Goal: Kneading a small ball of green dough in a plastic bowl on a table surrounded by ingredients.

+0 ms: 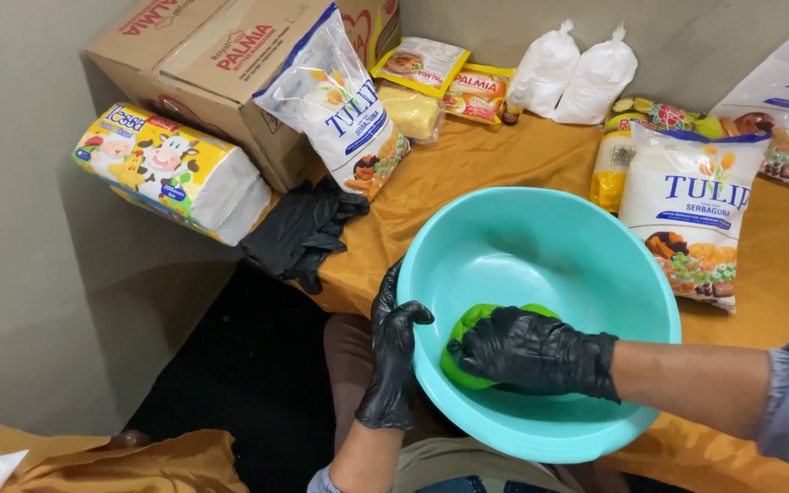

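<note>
Left hand: the left hand (393, 361), in a black glove, is clamped over the near-left rim of the turquoise basin (595, 274), thumb hooked inside and fingers down the outer wall.
Right hand: the right hand (531, 351), also gloved in black, is pressed down and closed over the green dough (468, 329), which is gripped at its top.
Dough position: the green lump is seen low on the near-left inside wall of the basin, just beside the left thumb, mostly hidden under the right palm.
Basin seating: the basin is set at the near edge of the orange cloth (504, 160), part of it overhanging toward the lap.
Risk of tipping: a hard push on the near side could, it is judged, tilt the basin off the edge if the left-hand hold is loosened.
Risk of sticking: dough may be smeared on the gloves and torn unevenly.
Near right: a flour bag (696, 219) is stood touching the basin's far-right rim, so it could be knocked over.
Far left: a second flour bag (340, 100) is leaned on a cardboard box (203, 64); spare black gloves (299, 233) and a tissue pack (171, 169) lie beside it.
Far side: margarine sachets (454, 78) and two white bags (573, 78) are lined along the wall, well apart from the hands.
</note>
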